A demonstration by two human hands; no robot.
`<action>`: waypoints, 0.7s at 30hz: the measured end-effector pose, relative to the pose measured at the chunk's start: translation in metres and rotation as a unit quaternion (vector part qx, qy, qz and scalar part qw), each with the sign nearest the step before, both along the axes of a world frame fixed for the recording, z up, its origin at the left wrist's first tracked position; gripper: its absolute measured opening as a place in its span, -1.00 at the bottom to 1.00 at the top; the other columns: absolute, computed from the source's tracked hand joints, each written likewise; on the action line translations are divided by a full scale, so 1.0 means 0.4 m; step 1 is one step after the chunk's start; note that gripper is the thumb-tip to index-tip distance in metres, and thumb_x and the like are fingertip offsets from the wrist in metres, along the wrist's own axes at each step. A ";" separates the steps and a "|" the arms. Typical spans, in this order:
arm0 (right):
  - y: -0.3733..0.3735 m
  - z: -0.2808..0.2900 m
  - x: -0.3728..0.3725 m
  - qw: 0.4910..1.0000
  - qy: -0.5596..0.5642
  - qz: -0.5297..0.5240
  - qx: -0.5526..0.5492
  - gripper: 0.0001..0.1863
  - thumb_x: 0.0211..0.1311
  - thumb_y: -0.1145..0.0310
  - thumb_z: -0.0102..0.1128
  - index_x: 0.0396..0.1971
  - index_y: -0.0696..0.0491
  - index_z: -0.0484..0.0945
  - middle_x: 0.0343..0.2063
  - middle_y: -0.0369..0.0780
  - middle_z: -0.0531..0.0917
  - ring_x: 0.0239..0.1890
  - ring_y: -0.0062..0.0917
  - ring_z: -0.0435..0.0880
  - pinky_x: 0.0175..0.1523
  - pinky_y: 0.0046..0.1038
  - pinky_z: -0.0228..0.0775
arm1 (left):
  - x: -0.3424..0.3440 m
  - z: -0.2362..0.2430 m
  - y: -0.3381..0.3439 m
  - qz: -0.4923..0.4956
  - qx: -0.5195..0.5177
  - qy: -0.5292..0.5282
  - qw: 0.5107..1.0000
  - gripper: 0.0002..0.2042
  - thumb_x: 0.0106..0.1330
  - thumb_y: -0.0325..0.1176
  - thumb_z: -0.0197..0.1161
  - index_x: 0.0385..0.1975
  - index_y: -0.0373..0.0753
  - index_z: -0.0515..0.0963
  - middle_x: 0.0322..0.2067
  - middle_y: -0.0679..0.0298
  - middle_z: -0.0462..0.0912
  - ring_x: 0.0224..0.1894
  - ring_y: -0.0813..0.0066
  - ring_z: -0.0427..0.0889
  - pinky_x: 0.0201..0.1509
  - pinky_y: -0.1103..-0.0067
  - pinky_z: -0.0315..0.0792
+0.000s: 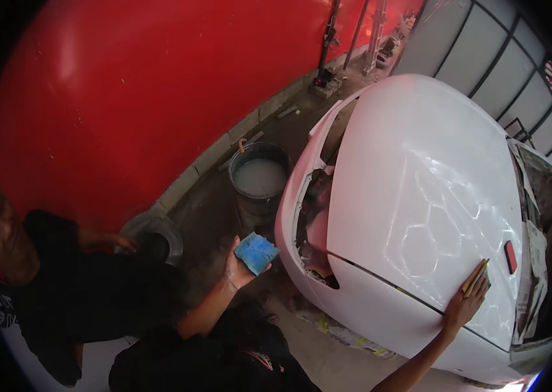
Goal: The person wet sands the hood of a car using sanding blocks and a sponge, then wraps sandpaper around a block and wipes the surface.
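A wet, glossy white car hood (387,163) slopes in front of me on the right. My left hand (238,271), palm up beside the front bumper, has its fingers around a blue sponge (256,253). On the hood's near right part rests my right hand (469,300), pressing a folded yellow-brown sheet that looks like sandpaper (476,277) against the surface. Part of the sheet is hidden under the fingers. A small red block with a dark edge (510,257) lies on the hood just beyond that hand.
A dark bucket of cloudy water (259,175) stands left of the bumper (289,215). Another person (60,281) in dark clothing is close on my left, beside a round grey object (152,235). A red wall (145,85) runs behind. Paper (535,274) covers part of the windshield area.
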State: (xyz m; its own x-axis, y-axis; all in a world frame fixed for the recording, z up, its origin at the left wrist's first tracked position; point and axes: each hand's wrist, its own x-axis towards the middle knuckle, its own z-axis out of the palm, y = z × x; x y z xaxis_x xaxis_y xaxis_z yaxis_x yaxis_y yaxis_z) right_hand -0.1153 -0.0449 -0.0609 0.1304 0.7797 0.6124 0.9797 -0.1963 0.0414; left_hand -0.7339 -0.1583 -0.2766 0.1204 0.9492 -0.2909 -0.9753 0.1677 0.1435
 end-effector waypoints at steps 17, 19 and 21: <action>-0.009 0.068 -0.054 0.994 0.006 -0.102 -0.034 -0.30 0.43 0.25 0.26 0.53 0.10 0.41 0.54 0.05 0.42 0.62 -0.05 0.31 0.74 0.05 -0.04 | -0.191 0.091 0.536 -0.099 -0.021 0.288 0.952 -0.43 0.54 0.32 0.20 0.21 -0.05 0.57 0.05 0.14 0.76 0.02 0.06 0.82 -0.07 -0.06 0.76; 0.025 0.130 -0.061 0.977 0.006 -0.153 -0.148 -0.30 0.36 0.23 0.30 0.46 0.18 0.45 0.44 0.11 0.50 0.54 -0.03 0.40 0.73 0.09 -0.03 | -0.268 0.017 0.716 -0.130 -0.042 0.294 0.946 -0.41 0.51 0.32 0.25 0.22 -0.05 0.58 0.04 0.15 0.76 0.02 0.06 0.81 -0.01 -0.10 0.73; 0.068 0.143 -0.126 0.976 0.037 -0.169 -0.136 -0.27 0.29 0.23 0.33 0.42 0.23 0.44 0.37 0.14 0.53 0.47 0.00 0.45 0.73 0.09 -0.02 | -0.463 -0.127 0.885 -0.088 -0.030 0.388 0.917 -0.42 0.48 0.30 0.30 0.23 -0.02 0.59 0.04 0.14 0.77 0.06 0.03 0.80 0.14 -0.17 0.67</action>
